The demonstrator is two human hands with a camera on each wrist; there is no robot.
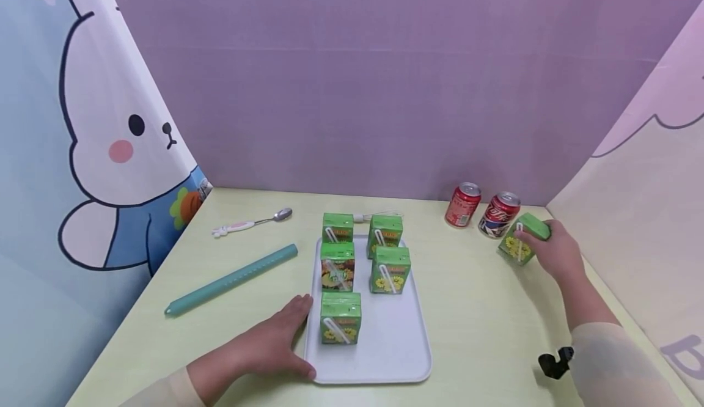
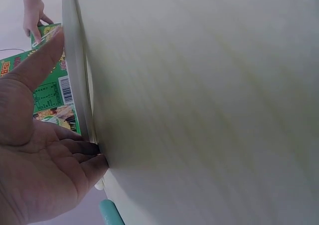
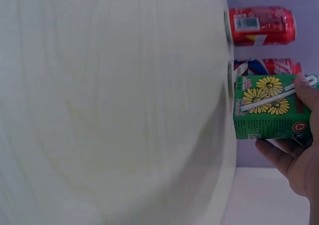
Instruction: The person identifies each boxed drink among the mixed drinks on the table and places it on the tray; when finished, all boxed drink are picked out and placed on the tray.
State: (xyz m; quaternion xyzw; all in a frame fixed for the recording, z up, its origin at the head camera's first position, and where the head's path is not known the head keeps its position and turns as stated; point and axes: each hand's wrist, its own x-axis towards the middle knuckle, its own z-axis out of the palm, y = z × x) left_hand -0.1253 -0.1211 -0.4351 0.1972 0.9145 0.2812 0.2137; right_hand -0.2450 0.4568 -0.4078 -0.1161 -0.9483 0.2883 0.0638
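At the right of the table my right hand (image 1: 558, 251) grips a green juice box (image 1: 522, 239) with a white straw on its front. The box leans, close beside a red soda can (image 1: 499, 214). Yellow flowers show on this box in the right wrist view, with the thumb on its straw side. My left hand (image 1: 275, 340) is spread along the left edge of a white tray (image 1: 390, 352), thumb near its front corner and fingertips at its side. Several more green juice boxes (image 1: 341, 318) stand on the tray in two columns, the left one longer.
Another red can (image 1: 463, 205) stands at the back right. Left of the tray lie a teal stick (image 1: 231, 282) and a spoon (image 1: 253, 222) with a pink and white handle. A whisk (image 1: 360, 217) lies behind the boxes. A black object (image 1: 555, 363) shows by the right sleeve.
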